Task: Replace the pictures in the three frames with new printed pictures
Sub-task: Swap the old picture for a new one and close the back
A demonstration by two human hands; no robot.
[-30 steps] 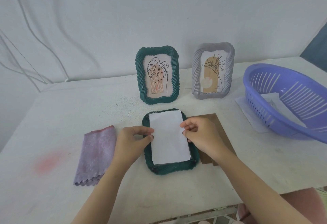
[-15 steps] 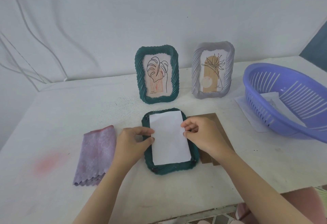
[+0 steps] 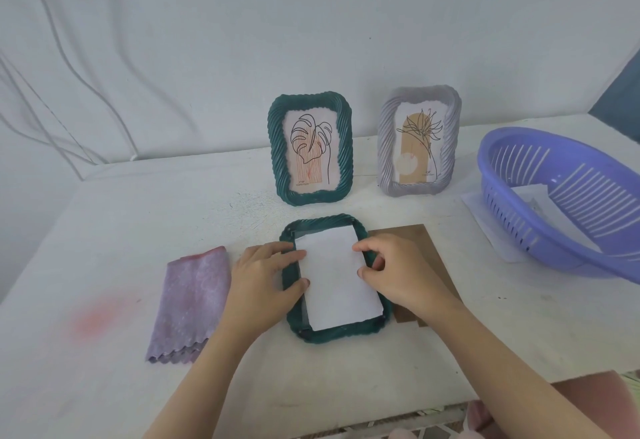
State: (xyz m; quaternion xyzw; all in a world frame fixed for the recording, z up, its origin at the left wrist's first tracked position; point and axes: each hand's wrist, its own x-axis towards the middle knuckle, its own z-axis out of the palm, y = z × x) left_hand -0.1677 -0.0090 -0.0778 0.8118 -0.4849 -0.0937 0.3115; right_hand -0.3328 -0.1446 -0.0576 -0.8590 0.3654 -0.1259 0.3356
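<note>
The white table (image 3: pixel 104 230) fills the lower half of the view. A purple basket (image 3: pixel 571 192) sits at the right edge, and a folded purple cloth (image 3: pixel 192 303) lies at lower left.

At centre, a dark green frame (image 3: pixel 341 333) lies face down, its back open. A brown backing board (image 3: pixel 422 248) lies just beside it on the right, partly under the right forearm.

In the frame's recess rests a white sheet (image 3: pixel 337 276), blank side up, so the print presumably faces the glass. Its long axis runs from the top of the view toward the bottom, the far end leaning a little left. It sits slightly askew in the opening: a strip of glass shows at the upper left corner and along the lower left side.

The left hand (image 3: pixel 258 276) lies over the frame's left rail, fingers relaxed, index and thumb tips pressing the sheet's left edge. The right hand (image 3: pixel 398 272) has its fingers curled, index and thumb nipping the right edge.

The step in hand looks like seating the new print in the first frame. Next, the sheet needs squaring until its edges drop inside all four rails, then the board goes over it.

Behind, a second green frame (image 3: pixel 310 99) and a grey frame (image 3: pixel 419 92) stand upright, each with a drawing facing the viewer, and seem not yet done.
</note>
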